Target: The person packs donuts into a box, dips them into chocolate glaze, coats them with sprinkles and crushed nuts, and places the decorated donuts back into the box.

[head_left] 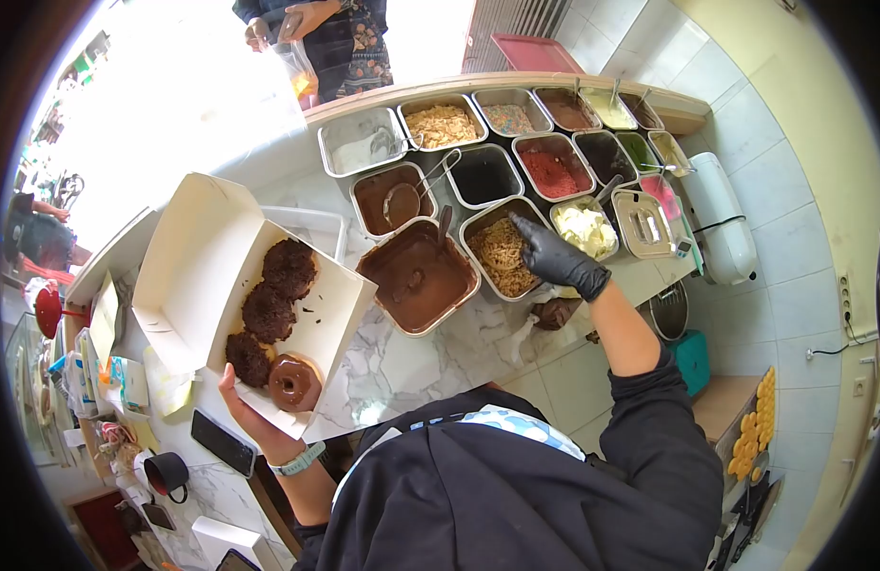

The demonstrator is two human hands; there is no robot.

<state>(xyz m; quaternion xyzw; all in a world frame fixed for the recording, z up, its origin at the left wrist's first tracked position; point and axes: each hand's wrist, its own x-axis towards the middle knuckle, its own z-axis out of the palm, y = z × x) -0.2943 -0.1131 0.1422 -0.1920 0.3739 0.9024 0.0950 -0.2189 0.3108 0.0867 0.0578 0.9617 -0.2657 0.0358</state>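
Note:
My bare left hand (pixel 257 419) grips the near edge of an open white cardboard box (pixel 333 290), its fingers under the base. Inside sit three doughnuts with dark crumb topping (pixel 269 312) and one glossy chocolate-glazed doughnut (pixel 295 383). My right hand (pixel 559 255), in a black glove, hovers over or touches the chopped nuts (pixel 502 249) in a metal tub. Its index finger is stretched out; the other fingers are partly hidden, and nothing shows in them. Left of the nuts stands a larger tub of melted chocolate (pixel 416 276) with a utensil in it.
Several metal tubs of toppings line the counter's far side, including flakes (pixel 442 124), red crumbs (pixel 554 171) and a pale cream (pixel 585 228). A phone (pixel 223 443) and a black mug (pixel 166 474) lie left. Across the counter, a person (pixel 330 43) holds a plastic bag.

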